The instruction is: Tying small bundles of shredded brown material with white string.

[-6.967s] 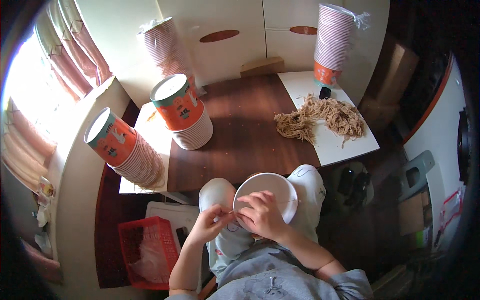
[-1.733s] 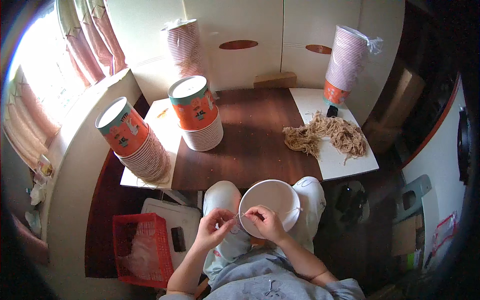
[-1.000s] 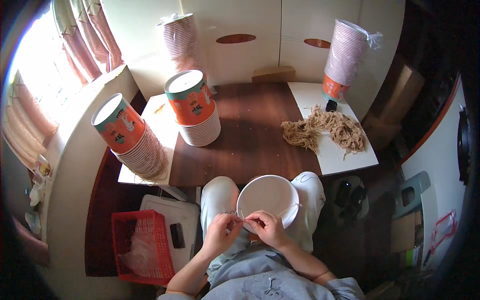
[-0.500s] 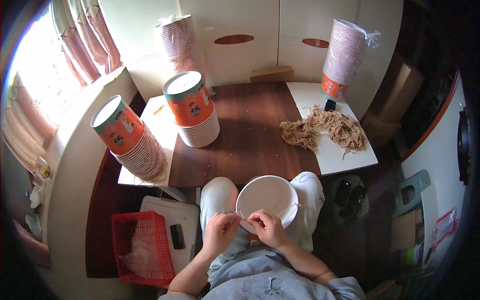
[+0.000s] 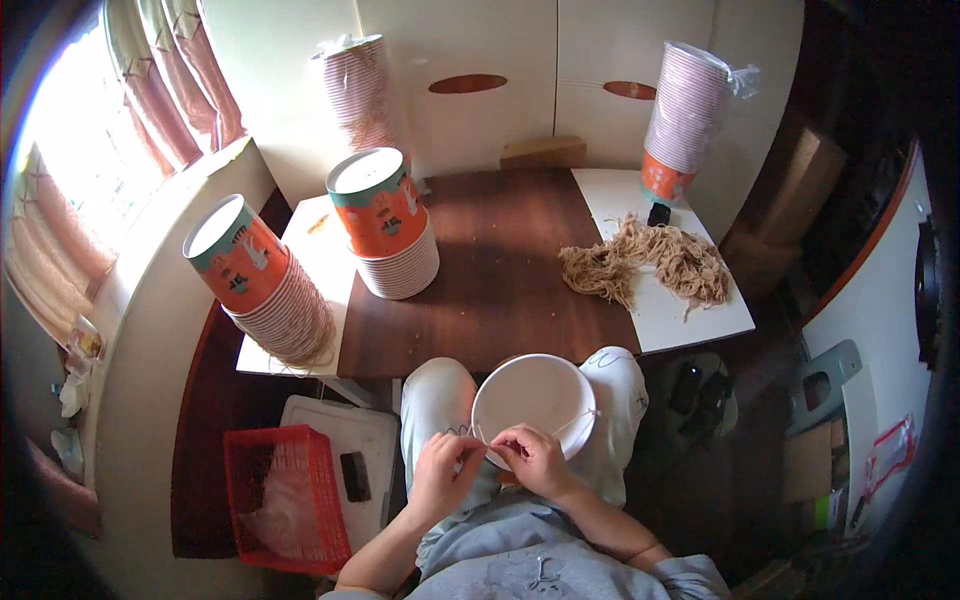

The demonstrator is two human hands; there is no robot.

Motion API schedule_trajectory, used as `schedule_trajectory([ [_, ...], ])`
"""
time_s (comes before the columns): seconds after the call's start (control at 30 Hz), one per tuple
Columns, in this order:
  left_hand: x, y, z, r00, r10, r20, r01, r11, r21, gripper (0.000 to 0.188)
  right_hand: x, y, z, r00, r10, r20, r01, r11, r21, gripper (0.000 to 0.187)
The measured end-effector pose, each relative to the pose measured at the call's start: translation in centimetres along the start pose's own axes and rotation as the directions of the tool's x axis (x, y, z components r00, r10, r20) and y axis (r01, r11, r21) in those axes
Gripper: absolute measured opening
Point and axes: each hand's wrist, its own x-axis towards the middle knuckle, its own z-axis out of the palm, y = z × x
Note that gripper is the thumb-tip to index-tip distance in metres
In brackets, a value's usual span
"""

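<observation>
A round paper bucket (image 5: 532,385), white inside, rests between my knees with its mouth facing up. Thin pale cord (image 5: 478,431) shows at its near left rim, and a knotted end sits at the right rim. At the near rim, my left hand (image 5: 445,472) pinches the cord between thumb and fingers. Close beside it, my right hand (image 5: 533,463) pinches the cord too, with fingertips almost touching the left ones. The exact spot between the fingertips is too small to make out.
Stacked orange-and-green buckets (image 5: 385,215) and a second stack (image 5: 250,270) stand on the table's left side. Wrapped stacks rise at the back left and back right (image 5: 685,110). Tan cords (image 5: 670,260) lie heaped at right. A red basket (image 5: 285,500) sits below left.
My fingers have shifted slightly at the near rim, the right hand a little to the left. Both keep pinching the cord, and the bucket stays between my knees.
</observation>
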Motion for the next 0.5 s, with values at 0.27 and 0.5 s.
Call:
schedule_trajectory([
  [0.27,-0.4,0.4,-0.4,0.990,0.136,0.026,-0.139,0.970,0.198,0.011,-0.1,0.3,0.3,0.998,-0.058,-0.024,0.055,0.992,-0.112,0.007],
  [0.5,-0.7,-0.9,-0.2,0.988,0.155,-0.020,-0.149,0.974,0.170,0.010,-0.7,0.0,0.3,0.999,0.011,-0.039,-0.015,0.996,-0.093,0.007],
])
